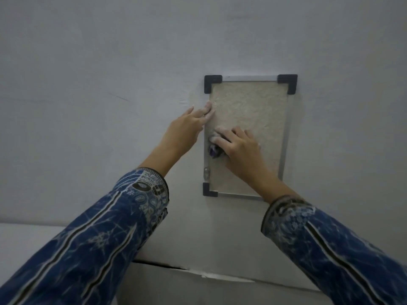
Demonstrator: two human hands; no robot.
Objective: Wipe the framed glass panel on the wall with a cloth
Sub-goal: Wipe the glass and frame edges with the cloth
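1. The framed glass panel [253, 111] hangs upright on the pale wall [110, 62], with black corner caps [212, 82] at three corners; the fourth, at lower right, is hidden behind the right forearm.
2. The left hand [189, 124] reaches up with its fingers [208, 108] straight and close together, their tips pressed flat on the upper part of the panel's left edge; it grips nothing; I judge it is there to steady the frame against the wall so that rubbing does not swing or shift it.
3. The right hand [240, 146] lies on the glass at mid-height near the left edge, its fingers bent over a bunched cloth [214, 150], pale with a purple patch, and holding it against the pane; wadding it up probably gives a firm pad that takes pressure better than a loose sheet.
4. The cloth sits just inside the left rail, below the steadying fingertips and apart from them, so the two hands do not get in each other's way.
5. Most of the pane, to the right and above, is uncovered; whether it is already clean I cannot tell, as the textured backing hides any smears.
6. Patterned blue sleeves [110, 227] end short of the wrists, clear of the glass.
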